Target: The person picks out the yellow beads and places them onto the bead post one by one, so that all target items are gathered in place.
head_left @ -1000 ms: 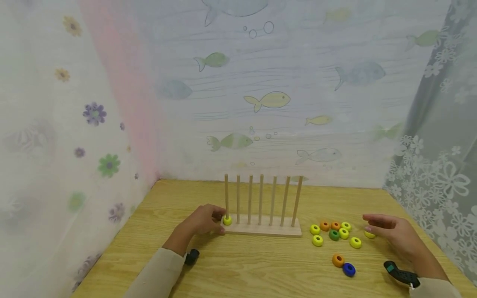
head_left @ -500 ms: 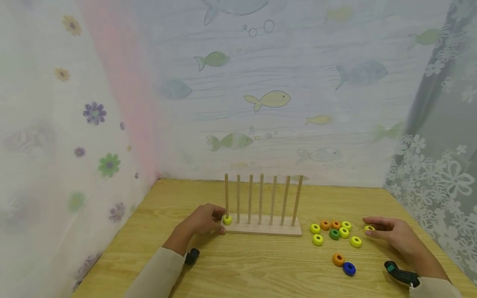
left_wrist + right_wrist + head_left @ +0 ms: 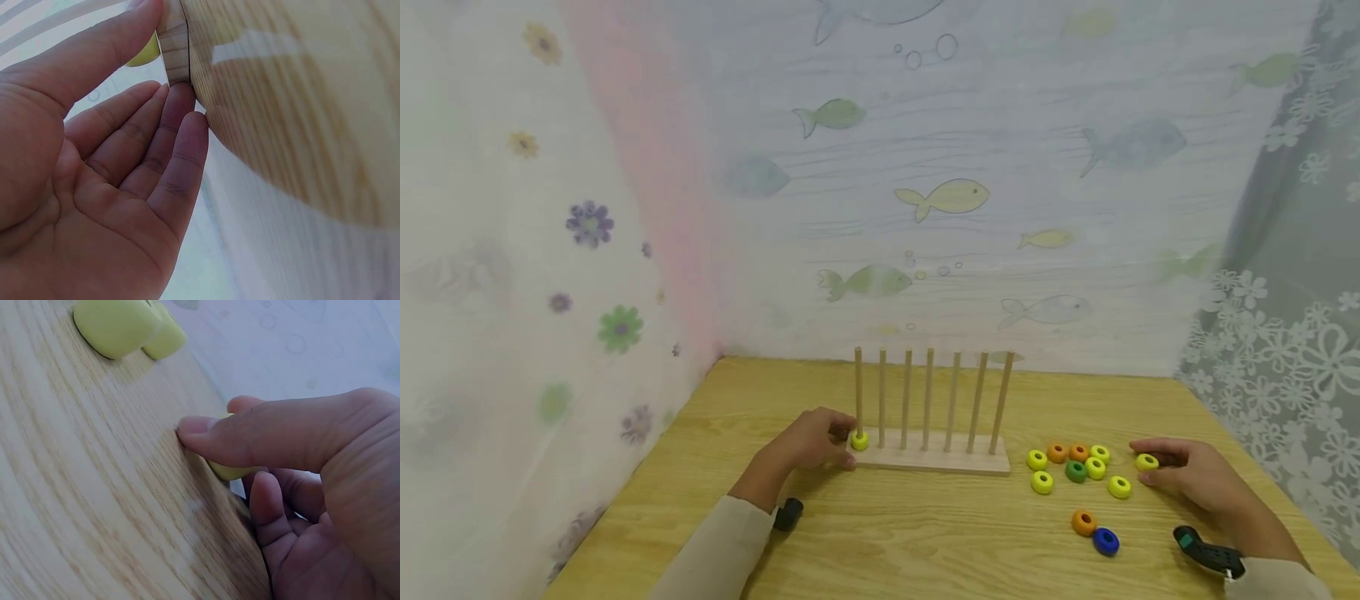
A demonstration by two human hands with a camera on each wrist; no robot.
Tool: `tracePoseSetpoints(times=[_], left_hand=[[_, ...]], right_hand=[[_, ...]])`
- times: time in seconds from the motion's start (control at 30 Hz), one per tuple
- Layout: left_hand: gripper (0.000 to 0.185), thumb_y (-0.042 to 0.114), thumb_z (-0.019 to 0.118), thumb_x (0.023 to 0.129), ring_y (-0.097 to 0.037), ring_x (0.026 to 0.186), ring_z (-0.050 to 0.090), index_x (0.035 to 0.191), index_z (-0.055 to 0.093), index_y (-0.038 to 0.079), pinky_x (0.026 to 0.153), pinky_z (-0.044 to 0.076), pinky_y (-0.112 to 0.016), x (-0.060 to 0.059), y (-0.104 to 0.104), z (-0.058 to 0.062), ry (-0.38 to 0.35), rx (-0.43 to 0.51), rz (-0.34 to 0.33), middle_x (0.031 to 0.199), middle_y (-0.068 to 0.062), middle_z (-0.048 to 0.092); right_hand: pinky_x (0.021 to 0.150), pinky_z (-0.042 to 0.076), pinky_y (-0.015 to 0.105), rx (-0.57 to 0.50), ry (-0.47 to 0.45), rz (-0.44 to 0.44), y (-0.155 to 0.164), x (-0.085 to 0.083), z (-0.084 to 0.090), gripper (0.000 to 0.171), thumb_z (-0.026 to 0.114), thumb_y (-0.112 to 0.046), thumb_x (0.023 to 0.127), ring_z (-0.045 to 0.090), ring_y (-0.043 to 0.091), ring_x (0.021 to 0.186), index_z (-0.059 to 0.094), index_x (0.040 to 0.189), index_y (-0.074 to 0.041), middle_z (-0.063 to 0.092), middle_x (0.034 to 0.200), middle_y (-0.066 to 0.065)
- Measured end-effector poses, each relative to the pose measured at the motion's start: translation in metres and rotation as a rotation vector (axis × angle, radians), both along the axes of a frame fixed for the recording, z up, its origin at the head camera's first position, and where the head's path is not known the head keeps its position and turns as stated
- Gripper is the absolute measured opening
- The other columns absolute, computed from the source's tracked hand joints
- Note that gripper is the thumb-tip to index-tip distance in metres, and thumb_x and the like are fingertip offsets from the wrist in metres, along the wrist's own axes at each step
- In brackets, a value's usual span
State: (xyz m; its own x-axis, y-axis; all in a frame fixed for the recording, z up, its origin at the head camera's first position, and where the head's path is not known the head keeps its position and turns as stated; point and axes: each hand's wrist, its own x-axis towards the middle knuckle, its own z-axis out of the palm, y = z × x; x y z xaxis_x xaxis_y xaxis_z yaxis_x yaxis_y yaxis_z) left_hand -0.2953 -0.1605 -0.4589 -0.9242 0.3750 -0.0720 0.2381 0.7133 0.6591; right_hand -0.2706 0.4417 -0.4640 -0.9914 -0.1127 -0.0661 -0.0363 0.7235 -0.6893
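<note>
A wooden peg rack [image 3: 940,457] with several upright pegs stands mid-table. One yellow ring [image 3: 860,441] sits at the foot of its leftmost peg. My left hand [image 3: 820,442] holds the rack's left end. In the left wrist view the thumb [image 3: 94,56] lies over the base [image 3: 174,44] and the fingers press its end, with the yellow ring [image 3: 145,55] just behind. My right hand [image 3: 1187,479] pinches a loose yellow ring [image 3: 1146,461] on the table. In the right wrist view that ring [image 3: 228,470] sits between thumb [image 3: 262,440] and fingers.
Loose rings lie right of the rack: several yellow ones [image 3: 1042,482], three orange [image 3: 1057,452], a green [image 3: 1076,471] and a blue [image 3: 1106,542]. Two yellow rings [image 3: 119,325] show in the right wrist view. Patterned curtains close the table [image 3: 925,533] on three sides.
My right hand has come down and its fingers have closed on the yellow ring at the far right. The left hand and rack have stayed put.
</note>
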Motion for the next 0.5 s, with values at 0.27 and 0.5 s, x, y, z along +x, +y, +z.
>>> tracePoseSetpoints(times=[0.27, 0.5], left_hand=[[0.075, 0.041, 0.082, 0.071, -0.023, 0.117, 0.056, 0.137, 0.053, 0.017, 0.095, 0.047, -0.044, -0.0002, 0.0013, 0.0023, -0.007, 0.002, 0.005, 0.128, -0.002, 0.060], [0.075, 0.041, 0.082, 0.071, -0.022, 0.117, 0.056, 0.137, 0.053, 0.017, 0.095, 0.047, -0.044, 0.0004, 0.0008, 0.0015, 0.002, -0.003, 0.004, 0.128, -0.001, 0.060]], right_hand=[[0.075, 0.050, 0.020, -0.009, 0.008, -0.010, 0.0005, 0.0025, -0.0011, 0.061, 0.075, -0.040, 0.080, 0.052, -0.010, 0.093, 0.059, 0.131, -0.010, 0.057, 0.131, 0.014], [0.073, 0.051, 0.021, -0.015, 0.065, -0.003, -0.0021, 0.0030, -0.0012, 0.059, 0.075, -0.037, 0.081, 0.055, -0.007, 0.090, 0.061, 0.128, -0.006, 0.059, 0.128, 0.016]])
